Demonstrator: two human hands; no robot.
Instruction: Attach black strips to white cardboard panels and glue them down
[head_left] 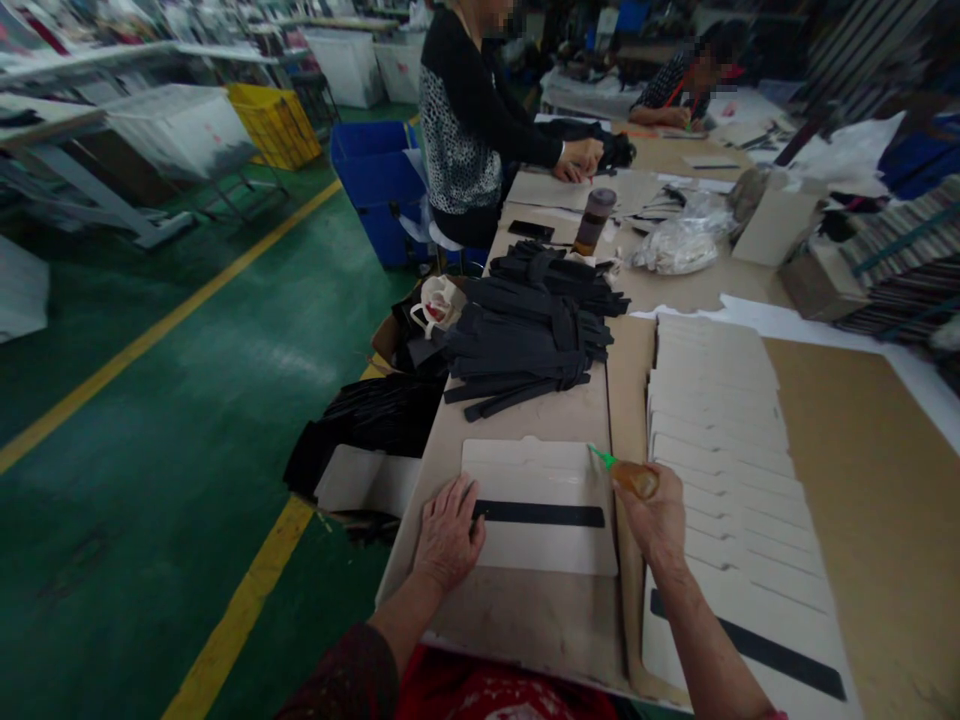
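A pale cardboard panel (540,548) lies flat on the table in front of me, with a black strip (544,514) across its middle. My left hand (450,530) rests on the panel's left edge, fingers spread flat beside the strip's left end. In my right hand (660,510) is a squeeze glue bottle (636,480) of amber liquid with a green nozzle. The bottle is tilted leftward, its tip at the panel's upper right corner. A faint wet-looking streak shows on the panel's upper part.
Bundles of black strips (517,335) lie beyond the panel. Overlapping pale panels (720,450) cover the table at right. A brown bottle (595,222) stands farther back. Boxes of black pieces (367,430) sit left, below table height. Two people (480,130) work at the far tables.
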